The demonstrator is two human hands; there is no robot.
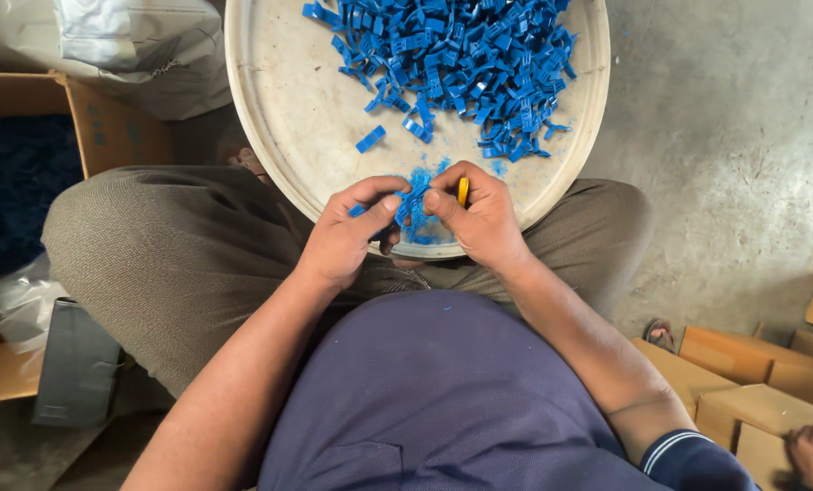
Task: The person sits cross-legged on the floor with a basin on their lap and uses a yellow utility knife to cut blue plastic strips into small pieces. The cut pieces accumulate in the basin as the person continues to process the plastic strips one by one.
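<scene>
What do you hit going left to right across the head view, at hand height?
Open cardboard box → person's bent knee in grey-brown trousers → left hand → small blue plastic piece pinched between both hands → right hand, with a yellow tool in it → bare concrete floor.

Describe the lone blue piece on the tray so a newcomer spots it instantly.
Find the round pale tray on the person's lap. Below the left edge of the blue pile lies the lone blue piece. It sits on bare tray, apart from the pile and above the left hand.
</scene>
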